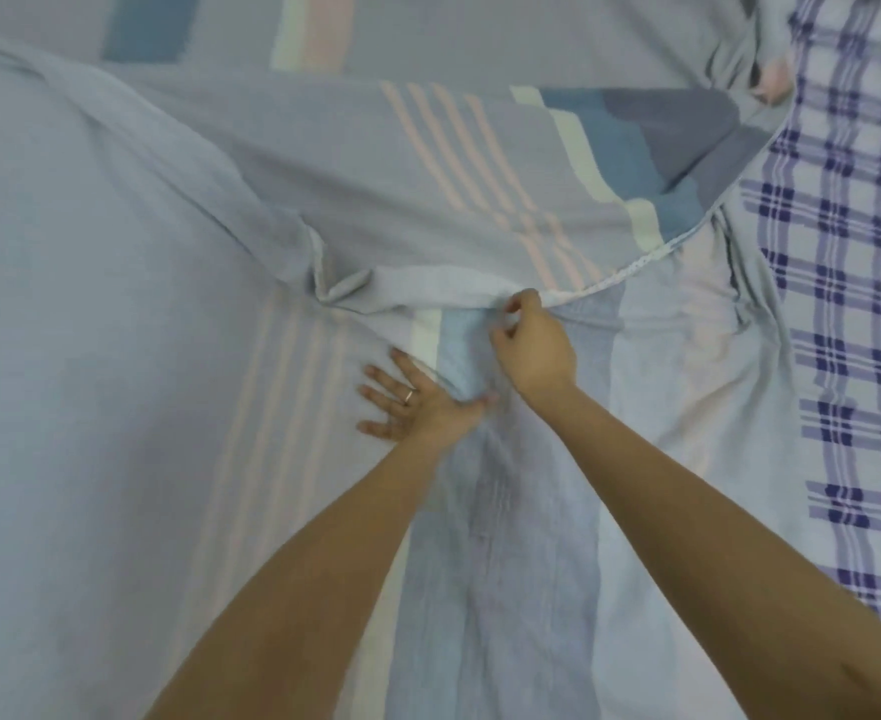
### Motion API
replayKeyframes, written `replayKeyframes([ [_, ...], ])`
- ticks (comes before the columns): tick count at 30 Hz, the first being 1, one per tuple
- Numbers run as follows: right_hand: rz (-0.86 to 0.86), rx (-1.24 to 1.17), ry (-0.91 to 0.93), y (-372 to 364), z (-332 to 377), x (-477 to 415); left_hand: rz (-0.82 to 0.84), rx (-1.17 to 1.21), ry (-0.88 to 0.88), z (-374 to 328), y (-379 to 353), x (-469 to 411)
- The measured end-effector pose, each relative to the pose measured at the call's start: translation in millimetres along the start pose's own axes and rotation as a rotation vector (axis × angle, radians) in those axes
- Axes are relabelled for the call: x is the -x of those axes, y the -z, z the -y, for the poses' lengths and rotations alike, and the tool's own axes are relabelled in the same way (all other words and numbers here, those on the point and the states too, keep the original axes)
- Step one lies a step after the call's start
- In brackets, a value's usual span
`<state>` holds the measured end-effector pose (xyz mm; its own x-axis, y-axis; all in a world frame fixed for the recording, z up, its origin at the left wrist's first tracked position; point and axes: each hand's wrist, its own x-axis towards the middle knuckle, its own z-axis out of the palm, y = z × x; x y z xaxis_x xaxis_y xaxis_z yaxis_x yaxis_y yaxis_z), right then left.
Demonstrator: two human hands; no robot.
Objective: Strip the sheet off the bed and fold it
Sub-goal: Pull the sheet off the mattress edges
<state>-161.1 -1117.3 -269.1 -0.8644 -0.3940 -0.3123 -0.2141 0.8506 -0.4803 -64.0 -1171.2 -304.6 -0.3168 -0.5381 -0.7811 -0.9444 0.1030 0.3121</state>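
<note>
Now the sheet (116, 356) lies spread wide and fills nearly the whole view. It is pale blue-grey with thin pink stripes, a cream band and darker blue blocks. Its far part is folded back toward the near side, so a loose flap (454, 189) with its own pink stripes and blue bands lies on top of the lower layer. The flap's stitched hem (636, 267) runs in a curve from the far right down to the middle of the scene.

The right hand (532, 350) reaches out to that hem at the middle and pinches it between thumb and fingertips. The edge is lifted slightly there, and the cloth just to the left is gathered into a small crumple. The left hand (412, 402) lies flat on the lower layer, just near and to the left of the right hand. Its fingers are straight and splayed, pressing the fabric down and grasping nothing, and its thumb rests against a small ridge of blue cloth. A ring (409, 395) shows on one of its fingers. Both forearms are bare and come in from the near edge.

Along the right side, a white cloth checked in blue and purple (854, 304) shows beyond the sheet's edge, and the sheet overlaps it.
</note>
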Motion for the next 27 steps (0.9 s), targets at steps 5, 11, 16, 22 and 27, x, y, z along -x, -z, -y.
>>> replayKeyframes([
  [5,0.162,-0.083,0.125,-53,83,-5,-0.369,-0.061,-0.289,117,77,-25],
  [11,0.007,-0.131,-0.078,-135,167,-49,-0.400,-0.193,-0.082,182,235,-117],
  [16,-0.464,-0.399,0.005,-146,239,-137,-0.297,-0.162,-0.039,151,344,-198],
  [22,-0.333,0.278,0.180,-200,224,-201,-0.393,-0.159,0.006,109,400,-284],
  [27,-0.350,0.299,0.176,-197,230,-209,-0.264,-0.133,0.071,99,417,-291],
])
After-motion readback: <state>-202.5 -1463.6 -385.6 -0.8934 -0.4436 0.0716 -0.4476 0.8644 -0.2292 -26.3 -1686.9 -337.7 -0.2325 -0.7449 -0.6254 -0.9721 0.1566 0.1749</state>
